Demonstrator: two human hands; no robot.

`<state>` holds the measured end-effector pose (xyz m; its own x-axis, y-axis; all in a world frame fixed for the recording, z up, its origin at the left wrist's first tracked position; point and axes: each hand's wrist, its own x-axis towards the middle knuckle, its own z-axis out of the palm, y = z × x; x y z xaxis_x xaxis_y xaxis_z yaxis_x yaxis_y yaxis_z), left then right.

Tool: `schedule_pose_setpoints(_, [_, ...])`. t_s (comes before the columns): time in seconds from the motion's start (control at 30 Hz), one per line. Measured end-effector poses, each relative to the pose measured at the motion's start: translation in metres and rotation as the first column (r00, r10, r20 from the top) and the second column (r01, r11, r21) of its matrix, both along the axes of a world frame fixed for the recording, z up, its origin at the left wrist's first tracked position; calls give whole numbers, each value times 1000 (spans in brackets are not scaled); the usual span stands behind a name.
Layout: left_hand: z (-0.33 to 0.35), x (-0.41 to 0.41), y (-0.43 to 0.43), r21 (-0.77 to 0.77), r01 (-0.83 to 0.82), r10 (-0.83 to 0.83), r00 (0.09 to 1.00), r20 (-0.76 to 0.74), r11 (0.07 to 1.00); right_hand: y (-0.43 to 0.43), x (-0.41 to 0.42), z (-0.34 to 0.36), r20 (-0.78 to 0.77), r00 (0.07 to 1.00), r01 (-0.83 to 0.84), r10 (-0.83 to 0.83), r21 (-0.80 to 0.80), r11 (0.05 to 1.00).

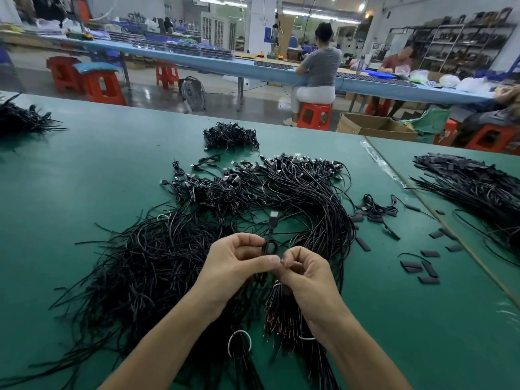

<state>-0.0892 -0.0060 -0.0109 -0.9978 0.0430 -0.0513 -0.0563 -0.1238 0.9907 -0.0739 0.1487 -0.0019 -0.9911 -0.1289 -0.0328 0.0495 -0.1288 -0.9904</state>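
1. While both hands work low over the green table (84,192), everything that matters sits close in front of me, above the big heap (295,198) of loose black cables.
2. Tied bundle (281,311): lies under my right wrist and runs toward me. No finger is on it that I can see.
3. Left hand (239,261): fingers curled round, thumb laid out to the right. It grips the left side of the cable's small loop.
4. Right hand (305,274): fingers curled in tight, thumb and forefinger pinching the loop's near edge, tip to tip with the left thumb.
5. Cable (268,246): held off the table in the gap between the two hands, just beyond the fingertips. Its long axis runs away from me, loop nearest, plug end farthest. The left hand has more of it, so I judge the right is the one free to make the next wrap.
6. Look of it: thin, black, round jacket, folded into a tight loop. Limp stuff, likely to spring open if the pinch slackens.
7. Plug (273,215): flat USB type with a metal shell, standing up beyond the loop, apart from both hands.
8. Sleeves (427,267): short flat black pieces scattered to the right, well apart.
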Motion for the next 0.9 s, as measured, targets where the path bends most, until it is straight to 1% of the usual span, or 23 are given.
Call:
schedule_pose_setpoints(0.1, [4, -4, -11, -90, 78, -82, 995, -49, 993, 2, -1, 0, 69, 996, -47, 52, -73, 996])
schedule_pose_setpoints(0.13, [7, -5, -14, -131, 98, -107, 992, -63, 987, 4, -2, -1, 88, 993, -68, 73, -63, 996])
schedule_pose_setpoints(0.2, [10, -14, -17, -193, 85, -104, 990, -91, 978, 6, -4, -4, 96, 993, -77, 71, 54, 996])
schedule_pose_setpoints(0.23, [13, -23, -16, -218, 28, -52, 993, -110, 976, 7, -6, -7, 91, 995, -63, 51, 138, 988])
schedule_pose_setpoints(0.3, [21, -52, -15, -266, -179, 137, 976, -169, 947, 10, -10, -13, 78, 997, -28, 4, 319, 947])
schedule_pose_setpoints(0.33, [25, -70, -16, -289, -275, 223, 954, -200, 917, 11, -12, -17, 63, 998, -9, -19, 416, 909])
schedule_pose_setpoints(0.37, [32, -86, -18, -328, -336, 275, 936, -220, 883, 13, -15, -21, 40, 998, 15, -41, 511, 860])
schedule_pose_setpoints(0.43, [40, -112, -22, -435, -363, 300, 931, -208, 824, 17, -19, -28, -27, 996, 81, -85, 663, 744])
schedule_pose_setpoints(0.5, [37, -123, -24, -515, -319, 266, 948, -176, 796, 19, -23, -35, -123, 988, 155, -95, 790, 593])
schedule_pose_setpoints(0.57, [31, -119, -23, -550, -259, 194, 965, -175, 794, 16, -26, -40, -204, 976, 215, -72, 876, 431])
schedule_pose_setpoints(0.63, [22, -110, -20, -562, -197, 125, 978, -165, 803, 11, -30, -41, -222, 973, 231, -64, 921, 313])
schedule_pose_setpoints(0.73, [5, -96, -15, -598, -152, 61, 984, -170, 787, 4, -38, -38, -229, 973, 233, -44, 961, 151])
schedule_pose_setpoints(0.8, [-6, -87, -10, -612, -109, 23, 989, -146, 783, -1, -44, -35, -231, 972, 234, -35, 968, 89])
schedule_pose_setpoints(0.87, [-16, -80, -7, -621, -70, -12, 992, -128, 781, -5, -50, -33, -225, 974, 226, -25, 972, 68])
schedule_pose_setpoints(0.9, [-19, -76, -6, -631, -53, -31, 992, -122, 774, -7, -52, -33, -215, 976, 216, -28, 974, 74])
